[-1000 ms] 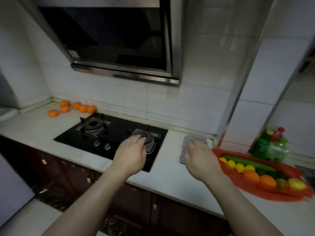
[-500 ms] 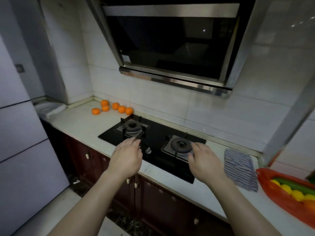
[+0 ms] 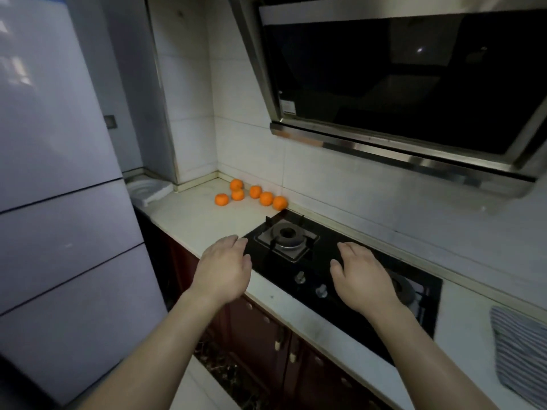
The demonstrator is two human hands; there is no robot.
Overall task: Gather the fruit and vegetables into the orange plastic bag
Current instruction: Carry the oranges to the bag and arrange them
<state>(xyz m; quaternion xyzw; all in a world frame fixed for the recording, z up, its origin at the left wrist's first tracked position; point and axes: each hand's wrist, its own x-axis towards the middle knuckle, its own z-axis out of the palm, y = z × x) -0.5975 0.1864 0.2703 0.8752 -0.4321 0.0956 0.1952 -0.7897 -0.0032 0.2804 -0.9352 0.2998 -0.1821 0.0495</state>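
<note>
Reaching far, the oranges (image 3: pixel 255 192) should be scooped gently by the loose, empty left grip (image 3: pixel 225 267) and right grip (image 3: pixel 362 279).

White tiled walls (image 3: pixel 245 93), dark range hood (image 3: pixel 408 84), pale fridge (image 3: pixel 59 202), dim light

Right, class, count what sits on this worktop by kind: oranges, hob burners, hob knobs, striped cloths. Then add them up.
Oranges: 6
Hob burners: 2
Hob knobs: 2
Striped cloths: 1
Total: 11
</note>
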